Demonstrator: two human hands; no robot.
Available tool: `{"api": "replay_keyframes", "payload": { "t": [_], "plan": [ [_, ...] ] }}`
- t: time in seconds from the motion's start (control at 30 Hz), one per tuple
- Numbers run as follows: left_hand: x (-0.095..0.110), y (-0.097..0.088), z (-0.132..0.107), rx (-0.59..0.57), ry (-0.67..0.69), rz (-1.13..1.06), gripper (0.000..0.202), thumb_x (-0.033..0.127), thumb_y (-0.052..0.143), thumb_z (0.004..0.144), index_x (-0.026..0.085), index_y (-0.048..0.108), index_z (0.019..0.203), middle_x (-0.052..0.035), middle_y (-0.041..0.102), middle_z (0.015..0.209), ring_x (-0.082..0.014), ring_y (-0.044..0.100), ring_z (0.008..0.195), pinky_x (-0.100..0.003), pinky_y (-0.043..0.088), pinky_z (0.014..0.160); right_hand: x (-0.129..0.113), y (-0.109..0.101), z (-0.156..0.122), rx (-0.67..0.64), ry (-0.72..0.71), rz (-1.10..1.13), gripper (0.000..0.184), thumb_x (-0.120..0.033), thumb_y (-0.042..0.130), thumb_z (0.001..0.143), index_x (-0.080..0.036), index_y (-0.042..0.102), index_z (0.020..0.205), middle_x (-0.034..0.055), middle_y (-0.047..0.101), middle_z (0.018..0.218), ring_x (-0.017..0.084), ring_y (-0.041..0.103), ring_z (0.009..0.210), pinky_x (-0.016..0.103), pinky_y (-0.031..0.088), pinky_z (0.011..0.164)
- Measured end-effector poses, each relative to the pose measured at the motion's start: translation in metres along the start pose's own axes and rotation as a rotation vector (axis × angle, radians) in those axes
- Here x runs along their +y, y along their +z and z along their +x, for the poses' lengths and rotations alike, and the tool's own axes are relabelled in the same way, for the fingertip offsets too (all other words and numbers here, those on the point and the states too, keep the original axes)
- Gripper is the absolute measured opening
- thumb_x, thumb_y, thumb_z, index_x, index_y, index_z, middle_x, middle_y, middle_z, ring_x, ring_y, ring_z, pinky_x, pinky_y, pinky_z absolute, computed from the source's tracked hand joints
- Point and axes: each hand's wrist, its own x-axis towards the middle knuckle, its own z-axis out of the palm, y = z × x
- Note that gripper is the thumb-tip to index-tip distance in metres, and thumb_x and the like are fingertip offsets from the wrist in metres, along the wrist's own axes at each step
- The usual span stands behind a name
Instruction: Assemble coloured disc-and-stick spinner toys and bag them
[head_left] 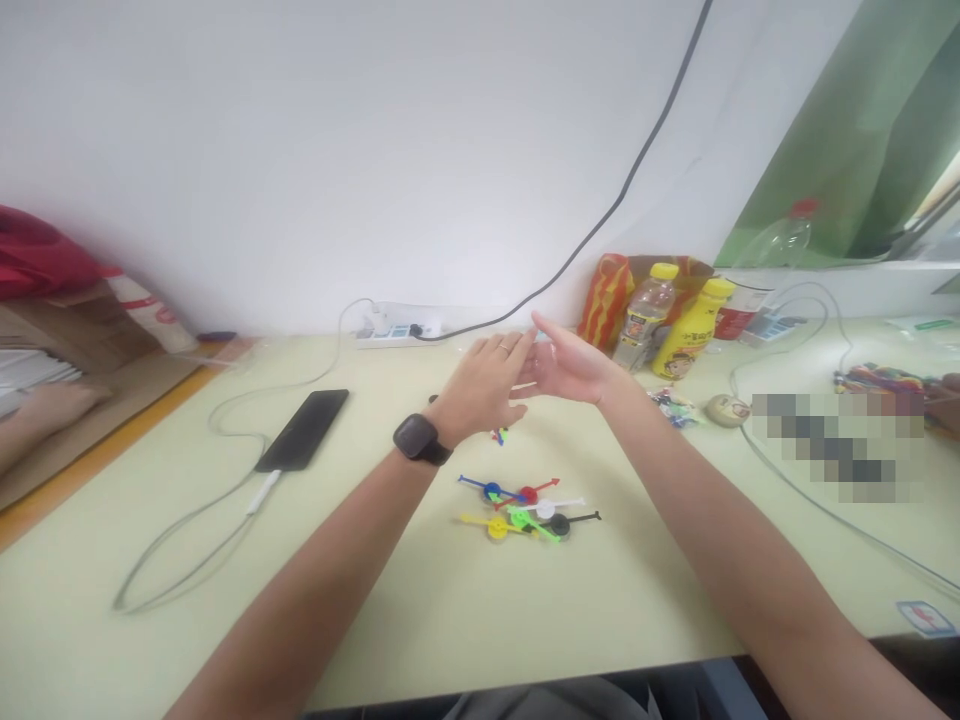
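Observation:
My left hand (pixel 484 385), with a black watch on its wrist, is over the table with its palm down and fingers stretched out. My right hand (pixel 570 365) meets it from the right, thumb raised and palm turned inward; its fingertips overlap the left fingers and are partly hidden. I see nothing held in either hand. Nearer to me on the table lies a cluster of plastic arrow spinners: blue (pixel 492 491), red (pixel 529 495), white (pixel 546 510), green (pixel 522 518), yellow (pixel 497 528) and black (pixel 559 524). Small coloured pieces (pixel 499 436) show just below the left hand.
A black phone (pixel 306 430) on a white charging cable lies left. A power strip (pixel 401 330) sits against the wall. Behind right stand a clear bottle (pixel 646 315), a yellow bottle (pixel 691 330) and a red-yellow bag (pixel 604 300). Another person's hand (pixel 64 405) rests far left.

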Motion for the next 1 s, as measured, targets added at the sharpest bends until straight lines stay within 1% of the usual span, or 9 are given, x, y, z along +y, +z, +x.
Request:
{"api": "replay_keyframes", "payload": {
  "t": [0.1, 0.2, 0.37, 0.4, 0.47, 0.57, 0.63, 0.77, 1.0],
  "plan": [
    [-0.008, 0.0, -0.002, -0.029, -0.048, -0.004, 0.089, 0.03, 0.071, 0.078, 0.011, 0.031, 0.155, -0.0192, 0.057, 0.137, -0.0368, 0.053, 0.125, -0.048, 0.041, 0.107, 0.0, 0.001, 0.001, -0.034, 0.023, 0.093, 0.065, -0.075, 0.04, 0.097, -0.018, 0.072, 0.092, 0.0135, 0.077, 0.099, 0.029, 0.071, 0.102, 0.047, 0.056, 0.097],
    [-0.022, -0.001, -0.007, -0.105, -0.098, -0.058, 0.09, 0.039, 0.07, 0.079, 0.011, 0.031, 0.156, -0.0191, 0.058, 0.136, -0.0365, 0.056, 0.122, -0.046, 0.044, 0.102, 0.003, 0.0, 0.007, 0.077, 0.005, 0.072, 0.059, -0.072, 0.047, 0.096, -0.018, 0.071, 0.092, 0.014, 0.077, 0.101, 0.028, 0.072, 0.097, 0.043, 0.058, 0.092],
    [-0.065, -0.008, -0.02, -0.254, -0.26, -0.226, 0.095, 0.058, 0.073, 0.076, 0.015, 0.04, 0.154, -0.0168, 0.059, 0.137, -0.0344, 0.06, 0.119, -0.041, 0.048, 0.098, 0.002, 0.003, 0.015, 0.7, -0.349, -0.317, 0.037, -0.056, 0.064, 0.092, -0.019, 0.066, 0.087, 0.0089, 0.075, 0.091, 0.021, 0.069, 0.086, 0.031, 0.054, 0.077],
    [-0.074, -0.009, -0.022, -0.266, -0.313, -0.263, 0.097, 0.062, 0.074, 0.074, 0.015, 0.042, 0.153, -0.017, 0.059, 0.138, -0.0343, 0.061, 0.117, -0.04, 0.049, 0.096, 0.0, 0.007, 0.014, 0.752, -0.431, -0.408, 0.032, -0.051, 0.066, 0.091, -0.019, 0.065, 0.085, 0.0066, 0.073, 0.086, 0.02, 0.068, 0.083, 0.029, 0.052, 0.074],
    [-0.09, -0.014, -0.028, -0.292, -0.394, -0.328, 0.102, 0.066, 0.075, 0.072, 0.015, 0.042, 0.154, -0.0171, 0.059, 0.136, -0.0337, 0.062, 0.115, -0.039, 0.05, 0.093, -0.003, 0.02, 0.009, 0.614, -0.5, -0.561, 0.026, -0.043, 0.066, 0.091, -0.019, 0.066, 0.083, 0.0035, 0.071, 0.08, 0.018, 0.066, 0.078, 0.027, 0.049, 0.071],
    [-0.103, -0.021, -0.035, -0.293, -0.467, -0.401, 0.103, 0.063, 0.074, 0.074, 0.018, 0.037, 0.159, -0.0146, 0.062, 0.133, -0.0318, 0.062, 0.112, -0.038, 0.05, 0.09, 0.001, 0.045, 0.003, 0.037, -0.379, -0.782, 0.022, -0.039, 0.066, 0.092, -0.018, 0.073, 0.09, 0.0028, 0.073, 0.082, 0.016, 0.065, 0.076, 0.026, 0.047, 0.069],
    [-0.106, -0.026, -0.037, -0.299, -0.483, -0.441, 0.1, 0.06, 0.072, 0.077, 0.02, 0.034, 0.161, -0.0121, 0.063, 0.132, -0.0295, 0.063, 0.109, -0.036, 0.05, 0.089, 0.01, 0.063, 0.003, -0.189, -0.288, -0.931, 0.019, -0.034, 0.069, 0.09, -0.017, 0.075, 0.097, 0.0038, 0.073, 0.087, 0.016, 0.065, 0.076, 0.026, 0.047, 0.068],
    [-0.104, -0.031, -0.039, -0.339, -0.498, -0.514, 0.093, 0.058, 0.068, 0.082, 0.025, 0.033, 0.162, -0.0086, 0.064, 0.13, -0.027, 0.064, 0.107, -0.035, 0.05, 0.09, 0.032, 0.088, 0.011, -0.326, -0.119, -1.175, 0.029, -0.026, 0.075, 0.085, -0.013, 0.072, 0.11, 0.0067, 0.074, 0.094, 0.017, 0.061, 0.074, 0.026, 0.044, 0.065],
    [-0.102, -0.029, -0.037, -0.409, -0.517, -0.61, 0.092, 0.059, 0.068, 0.081, 0.026, 0.035, 0.161, -0.0065, 0.066, 0.13, -0.0265, 0.065, 0.109, -0.034, 0.049, 0.091, 0.043, 0.097, 0.016, -0.417, -0.053, -1.173, 0.028, -0.01, 0.07, 0.083, -0.012, 0.072, 0.112, 0.0057, 0.074, 0.093, 0.016, 0.062, 0.075, 0.025, 0.044, 0.064]
  ]
}}
